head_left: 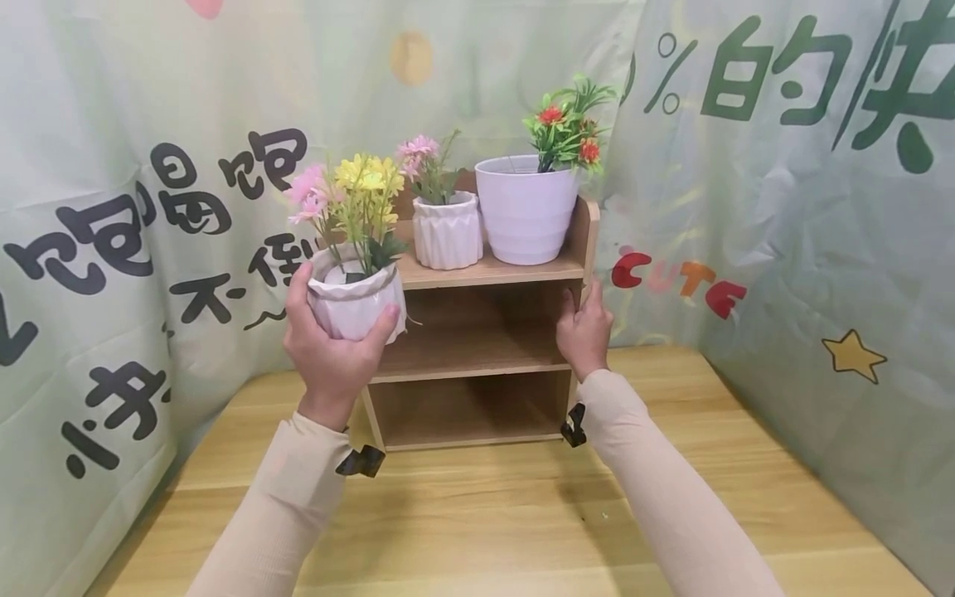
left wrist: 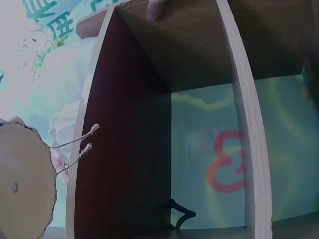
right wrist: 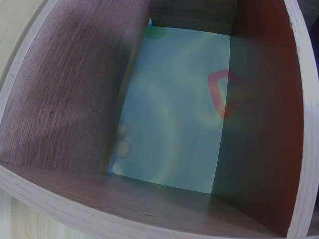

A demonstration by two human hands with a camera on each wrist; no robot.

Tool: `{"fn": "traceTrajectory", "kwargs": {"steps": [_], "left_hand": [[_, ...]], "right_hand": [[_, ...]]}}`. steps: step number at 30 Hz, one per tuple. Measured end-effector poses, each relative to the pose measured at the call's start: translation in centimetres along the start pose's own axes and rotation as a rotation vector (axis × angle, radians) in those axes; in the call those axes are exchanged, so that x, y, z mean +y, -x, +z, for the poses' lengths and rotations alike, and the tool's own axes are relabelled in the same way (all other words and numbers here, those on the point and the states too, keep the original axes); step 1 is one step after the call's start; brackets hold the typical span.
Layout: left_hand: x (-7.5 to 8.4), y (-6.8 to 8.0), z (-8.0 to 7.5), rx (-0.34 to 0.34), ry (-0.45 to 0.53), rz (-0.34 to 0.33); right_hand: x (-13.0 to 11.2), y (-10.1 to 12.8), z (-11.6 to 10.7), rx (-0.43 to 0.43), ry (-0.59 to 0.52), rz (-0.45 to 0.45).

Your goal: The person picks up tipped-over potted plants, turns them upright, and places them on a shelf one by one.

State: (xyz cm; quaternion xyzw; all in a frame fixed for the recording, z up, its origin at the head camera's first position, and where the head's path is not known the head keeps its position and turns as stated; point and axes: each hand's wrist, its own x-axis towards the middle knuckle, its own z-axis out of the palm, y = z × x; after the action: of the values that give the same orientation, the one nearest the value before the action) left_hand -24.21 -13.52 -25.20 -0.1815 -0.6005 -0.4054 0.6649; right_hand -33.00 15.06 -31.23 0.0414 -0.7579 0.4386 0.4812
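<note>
**A flower pot held beside the wooden shelf**

The small white flower pot (head_left: 356, 300) is off the table, held in the air at the left front corner of the wooden shelf (head_left: 485, 332), level with its middle tier. Yellow and pink flowers (head_left: 351, 195) rise from it, reaching up in front of the top board. The left hand (head_left: 332, 344) cups the pot from below and behind, with fingers curled round its left side and the thumb pressed on the right side. In the left wrist view the pot's round base (left wrist: 25, 181) fills the lower left corner, and two thin strands stick out toward the shelf's side panel (left wrist: 82, 149).

The right hand (head_left: 584, 327) grips the shelf's right upright just under the top board, with its fingers wrapped round the edge. One fingertip (left wrist: 155, 9) shows against the wood in the left wrist view.

On the top board stand a ribbed white pot with pink flowers (head_left: 448, 228) and, touching it on the right, a larger white pot with red flowers (head_left: 526, 207). The shelf's two lower tiers are open at the back. The shelf stands on a wooden table (head_left: 485, 514), with a pale green printed cloth (head_left: 783, 207) hanging behind and on both sides.
</note>
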Motion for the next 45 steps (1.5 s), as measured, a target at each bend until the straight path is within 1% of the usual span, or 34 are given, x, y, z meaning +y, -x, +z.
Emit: {"fn": "traceTrajectory", "kwargs": {"steps": [3, 6, 9, 11, 21, 29, 36, 40, 43, 45], "left_hand": [[-0.2, -0.4, 0.3, 0.004, 0.016, 0.026], [-0.5, -0.6, 0.8, 0.011, 0.039, 0.07], [-0.9, -0.7, 1.2, 0.025, 0.031, 0.114], [-1.0, -0.6, 1.4, 0.037, 0.013, 0.125], [-1.1, -0.4, 2.0, 0.022, -0.054, 0.083], [-1.4, -0.4, 2.7, -0.006, -0.094, 0.073], [-1.4, -0.7, 3.2, -0.04, -0.123, 0.045], [-1.4, -0.8, 3.8, -0.029, -0.096, 0.037], [-1.6, -1.0, 4.4, -0.012, -0.045, 0.05], [-1.7, -1.1, 4.6, 0.0, -0.03, 0.054]], "right_hand": [[-0.1, -0.1, 0.0, 0.003, -0.002, -0.003], [-0.1, -0.1, 0.0, 0.004, -0.005, -0.003], [-0.2, 0.0, 0.0, 0.002, -0.005, 0.001], [-0.1, 0.1, 0.0, -0.002, -0.008, 0.005], [0.0, 0.4, 0.0, -0.017, -0.018, 0.026], [0.1, 0.8, 0.1, -0.017, -0.009, 0.036], [0.3, 0.7, 0.3, 0.003, -0.016, 0.002], [0.2, 0.4, 0.3, 0.003, -0.013, 0.0], [0.1, 0.1, 0.2, 0.009, -0.012, 0.002], [0.0, 0.0, 0.2, 0.009, -0.012, 0.006]]}}
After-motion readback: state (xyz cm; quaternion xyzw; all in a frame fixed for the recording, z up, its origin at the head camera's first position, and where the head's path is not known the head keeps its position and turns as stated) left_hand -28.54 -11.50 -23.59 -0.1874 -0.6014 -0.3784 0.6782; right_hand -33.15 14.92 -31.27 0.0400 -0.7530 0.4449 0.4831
